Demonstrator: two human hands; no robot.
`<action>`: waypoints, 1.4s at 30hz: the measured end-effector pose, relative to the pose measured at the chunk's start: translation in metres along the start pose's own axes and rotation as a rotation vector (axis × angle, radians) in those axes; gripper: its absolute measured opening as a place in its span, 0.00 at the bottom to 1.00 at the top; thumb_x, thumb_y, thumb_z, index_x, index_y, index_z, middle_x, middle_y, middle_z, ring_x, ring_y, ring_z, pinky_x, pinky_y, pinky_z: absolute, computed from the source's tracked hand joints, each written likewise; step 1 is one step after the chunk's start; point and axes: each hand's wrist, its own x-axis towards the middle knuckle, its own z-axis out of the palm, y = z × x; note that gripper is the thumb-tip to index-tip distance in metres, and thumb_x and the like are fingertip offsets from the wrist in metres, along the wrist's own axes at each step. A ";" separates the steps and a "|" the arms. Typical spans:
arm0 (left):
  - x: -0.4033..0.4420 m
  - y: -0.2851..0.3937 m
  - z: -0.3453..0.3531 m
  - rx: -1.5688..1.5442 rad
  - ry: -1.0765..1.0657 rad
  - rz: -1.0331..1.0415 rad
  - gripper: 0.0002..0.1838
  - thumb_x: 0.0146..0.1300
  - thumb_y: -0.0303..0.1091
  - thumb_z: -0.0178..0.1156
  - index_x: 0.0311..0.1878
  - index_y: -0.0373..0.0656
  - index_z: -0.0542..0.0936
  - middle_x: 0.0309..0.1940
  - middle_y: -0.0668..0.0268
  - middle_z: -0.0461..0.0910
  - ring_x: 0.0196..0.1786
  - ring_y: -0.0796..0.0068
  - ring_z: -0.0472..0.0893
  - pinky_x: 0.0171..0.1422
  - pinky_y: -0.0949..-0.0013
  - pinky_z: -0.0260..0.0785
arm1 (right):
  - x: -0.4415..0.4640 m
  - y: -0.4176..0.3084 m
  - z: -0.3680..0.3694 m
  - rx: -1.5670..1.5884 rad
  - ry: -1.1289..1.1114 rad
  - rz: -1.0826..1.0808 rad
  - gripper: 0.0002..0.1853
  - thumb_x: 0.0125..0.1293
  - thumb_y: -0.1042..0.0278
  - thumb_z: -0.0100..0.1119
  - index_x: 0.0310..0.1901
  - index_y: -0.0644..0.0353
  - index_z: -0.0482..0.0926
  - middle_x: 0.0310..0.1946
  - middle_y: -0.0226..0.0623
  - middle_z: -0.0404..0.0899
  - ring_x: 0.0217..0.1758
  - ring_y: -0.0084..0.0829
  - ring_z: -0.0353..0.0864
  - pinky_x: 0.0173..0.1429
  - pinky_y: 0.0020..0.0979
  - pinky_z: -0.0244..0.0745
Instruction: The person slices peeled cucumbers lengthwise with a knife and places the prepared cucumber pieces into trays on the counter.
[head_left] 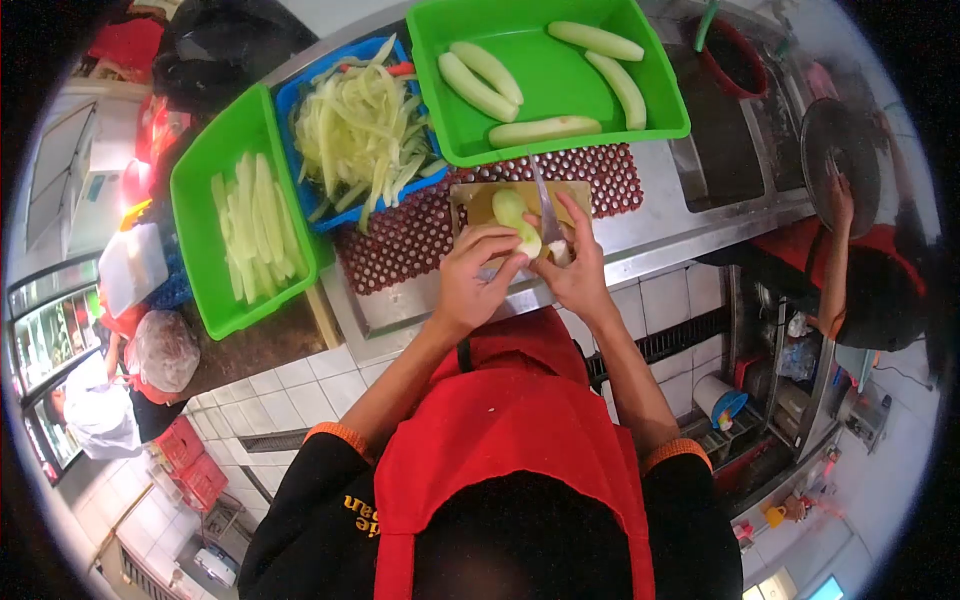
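At the middle of the frame, the left hand (480, 275) is partly closed, its thumb and fingertips pinching a peeled pale green vegetable piece (510, 208) over a tan board (472, 205). Just beside it, the right hand (580, 268) is curled around the lower end of a knife (546, 203), whose blade points toward the top of the frame. A small whitish bit (561, 252) shows among the right hand's fingers; whether it is vegetable or part of the handle, I cannot tell.

The board lies on a dark red perforated mat (388, 258) on the steel bench (660, 232). At the top centre, a large green tray (545, 75) holds five whole peeled vegetables (545, 131). In the upper left, a blue tray (290, 112) is heaped with thin peelings (355, 135), some hanging over its edge. Left of that, another green tray (198, 200) contains long pale strips (262, 225). At the right edge of the frame, another person's hand (842, 200) touches a dark round lid (828, 140).
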 end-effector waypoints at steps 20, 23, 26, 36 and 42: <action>0.019 0.010 -0.018 0.192 0.041 0.157 0.07 0.55 0.23 0.66 0.39 0.38 0.84 0.41 0.61 0.83 0.38 0.72 0.82 0.41 0.73 0.74 | -0.068 -0.049 0.047 -0.587 0.206 0.136 0.14 0.73 0.65 0.44 0.52 0.64 0.60 0.23 0.61 0.76 0.26 0.64 0.76 0.29 0.57 0.69; 0.020 0.012 -0.020 0.214 0.038 0.208 0.07 0.55 0.23 0.66 0.38 0.37 0.84 0.40 0.60 0.83 0.38 0.70 0.82 0.43 0.72 0.74 | -0.073 -0.045 0.052 -0.661 0.229 0.182 0.11 0.73 0.63 0.43 0.47 0.64 0.61 0.24 0.61 0.77 0.26 0.63 0.77 0.29 0.57 0.71; 0.022 0.011 -0.021 0.200 0.037 0.254 0.08 0.55 0.23 0.67 0.39 0.37 0.84 0.39 0.59 0.83 0.38 0.69 0.82 0.44 0.72 0.74 | -0.075 -0.038 0.055 -0.711 0.197 0.191 0.10 0.73 0.65 0.42 0.44 0.63 0.61 0.23 0.59 0.78 0.24 0.61 0.77 0.28 0.56 0.73; 0.023 0.011 -0.022 0.217 0.020 0.307 0.08 0.54 0.23 0.67 0.39 0.38 0.85 0.38 0.59 0.83 0.39 0.67 0.83 0.45 0.71 0.74 | -0.074 -0.029 0.059 -0.937 0.157 0.214 0.06 0.66 0.72 0.44 0.42 0.63 0.62 0.21 0.53 0.79 0.25 0.53 0.82 0.27 0.49 0.78; 0.023 0.012 -0.024 0.196 0.033 0.234 0.07 0.54 0.22 0.67 0.38 0.38 0.85 0.37 0.59 0.84 0.39 0.67 0.83 0.45 0.71 0.75 | -0.063 -0.041 0.061 -0.936 0.112 0.275 0.04 0.66 0.72 0.43 0.39 0.62 0.63 0.23 0.53 0.80 0.26 0.52 0.83 0.28 0.47 0.80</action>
